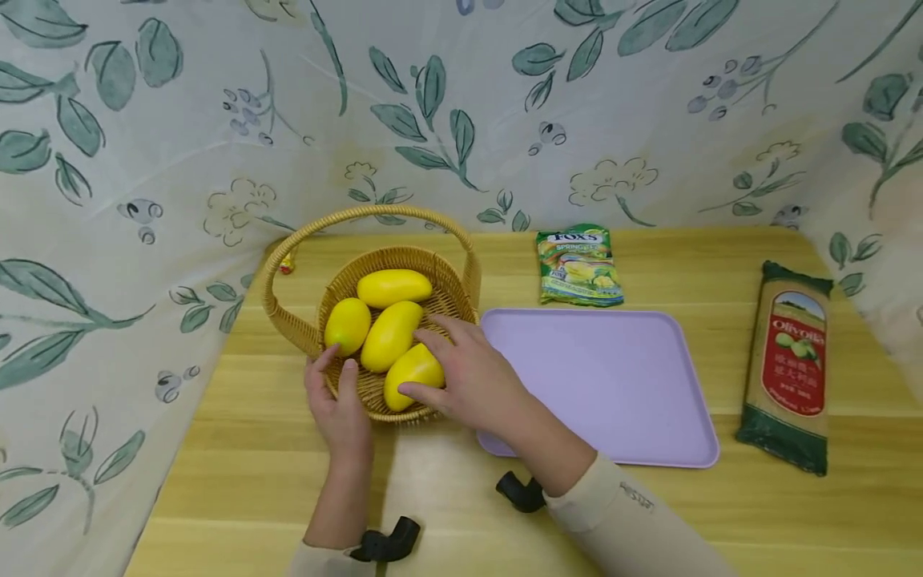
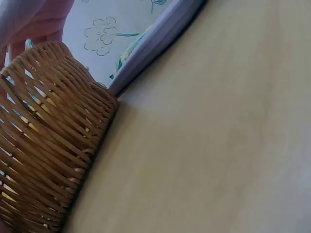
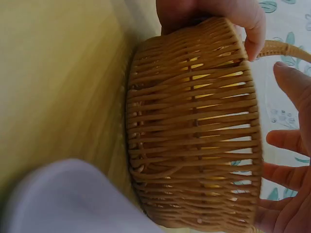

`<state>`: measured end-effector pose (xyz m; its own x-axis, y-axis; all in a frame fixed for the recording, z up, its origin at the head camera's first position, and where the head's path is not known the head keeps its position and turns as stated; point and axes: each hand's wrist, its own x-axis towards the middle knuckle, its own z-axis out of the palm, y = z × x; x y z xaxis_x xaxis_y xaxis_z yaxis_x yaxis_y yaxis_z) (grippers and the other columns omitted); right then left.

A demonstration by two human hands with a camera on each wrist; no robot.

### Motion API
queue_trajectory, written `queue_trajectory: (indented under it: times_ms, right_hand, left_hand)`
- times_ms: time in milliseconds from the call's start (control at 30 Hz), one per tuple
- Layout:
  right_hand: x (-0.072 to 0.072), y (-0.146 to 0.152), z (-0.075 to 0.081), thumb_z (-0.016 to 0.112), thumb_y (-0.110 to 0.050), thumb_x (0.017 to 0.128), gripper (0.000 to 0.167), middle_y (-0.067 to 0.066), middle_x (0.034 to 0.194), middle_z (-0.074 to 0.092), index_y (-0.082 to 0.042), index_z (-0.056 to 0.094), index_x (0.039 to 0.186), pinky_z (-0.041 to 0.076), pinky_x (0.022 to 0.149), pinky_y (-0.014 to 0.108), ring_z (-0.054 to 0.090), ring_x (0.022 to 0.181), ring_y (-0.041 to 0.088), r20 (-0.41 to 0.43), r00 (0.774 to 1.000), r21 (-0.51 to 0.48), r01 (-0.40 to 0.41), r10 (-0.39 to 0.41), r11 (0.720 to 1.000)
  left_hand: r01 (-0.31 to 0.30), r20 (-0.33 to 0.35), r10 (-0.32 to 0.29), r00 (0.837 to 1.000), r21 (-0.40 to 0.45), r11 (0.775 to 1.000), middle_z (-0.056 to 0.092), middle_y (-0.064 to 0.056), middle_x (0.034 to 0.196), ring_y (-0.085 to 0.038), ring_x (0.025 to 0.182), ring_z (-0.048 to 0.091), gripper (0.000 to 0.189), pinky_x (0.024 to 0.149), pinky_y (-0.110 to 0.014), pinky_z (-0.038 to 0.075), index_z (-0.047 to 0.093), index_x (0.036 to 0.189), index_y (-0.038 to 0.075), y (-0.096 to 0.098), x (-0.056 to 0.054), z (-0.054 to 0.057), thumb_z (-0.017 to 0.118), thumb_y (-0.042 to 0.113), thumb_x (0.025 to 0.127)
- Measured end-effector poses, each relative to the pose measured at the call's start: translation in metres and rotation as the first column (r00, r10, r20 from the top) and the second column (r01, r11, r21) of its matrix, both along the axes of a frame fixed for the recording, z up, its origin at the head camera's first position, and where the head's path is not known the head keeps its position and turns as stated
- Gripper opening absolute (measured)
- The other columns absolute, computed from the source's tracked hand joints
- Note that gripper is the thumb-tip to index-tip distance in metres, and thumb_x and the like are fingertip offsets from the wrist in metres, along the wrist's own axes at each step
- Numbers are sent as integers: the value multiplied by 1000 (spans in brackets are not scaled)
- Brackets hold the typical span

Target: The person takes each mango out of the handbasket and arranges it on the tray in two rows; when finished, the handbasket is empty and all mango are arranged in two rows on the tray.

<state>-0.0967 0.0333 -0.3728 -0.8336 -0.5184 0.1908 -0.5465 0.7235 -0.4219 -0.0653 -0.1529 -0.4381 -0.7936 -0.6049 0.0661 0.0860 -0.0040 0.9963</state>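
A brown wicker basket [image 1: 392, 255] with a tall arched handle stands on the table and holds several yellow mangoes [image 1: 392, 336]. My left hand [image 1: 342, 417] grips the basket's front left rim, thumb over the edge; the right wrist view shows that hand [image 3: 214, 12] against the weave [image 3: 194, 131]. Over the front right mango [image 1: 414, 377] my right hand [image 1: 479, 377] hovers with spread fingers; whether a fingertip touches it I cannot tell. Beyond the basket wall in the right wrist view, the right hand [image 3: 294, 165] has its fingers apart.
Right of the basket lies a lilac tray [image 1: 598, 385]. Behind it is a green FOX'S candy bag [image 1: 580, 268], and at far right an Olivoilà pasta pack [image 1: 786, 369]. A small red and gold item [image 1: 287, 263] sits behind the basket. Patterned cloth [image 1: 461, 120] hangs along the back.
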Motion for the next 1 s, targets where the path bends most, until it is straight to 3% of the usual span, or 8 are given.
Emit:
queue_trajectory:
  times_ms: [167,333,467,767,1000]
  right_hand:
    - [-21,-17,0,69,-67,85,84,14,153,49,-14,53,147,46,113,51,53,135,37,78,997,90,-30,23,996]
    - [-37,-19,2,76,-67,78,93,14,154,45,-17,48,151,48,111,49,56,131,36,257,965,114,-90,58,989]
    - [-42,-19,4,82,-64,74,91,15,152,46,-19,51,148,50,109,45,59,126,31,326,942,102,-116,77,988]
    - [-45,-20,7,87,-58,71,87,11,148,49,-22,55,143,49,110,42,58,125,25,364,927,139,-145,86,980]
    - [-45,-22,5,88,-52,73,82,11,145,54,-20,57,142,48,111,41,59,125,27,354,930,168,-168,100,971]
  left_hand:
    - [-19,-77,20,997,13,1000,54,-5,146,-24,154,25,30,129,-44,13,60,126,0,0,-4,-12,55,2,96]
    - [5,-123,3,992,61,998,53,-3,143,-23,151,29,31,128,-44,15,60,124,1,2,-3,-19,52,-4,94]
    - [17,-128,-3,992,110,994,50,-4,146,-24,154,22,34,130,-42,10,62,122,6,1,-1,-21,49,-6,93]
    - [66,-166,-36,986,180,981,38,-8,158,-24,156,14,39,131,-42,6,61,122,11,0,1,-22,44,-8,92]
    - [64,-197,-30,980,172,983,48,-1,146,-24,155,16,39,130,-41,6,62,120,13,-1,-1,-22,45,-8,92]
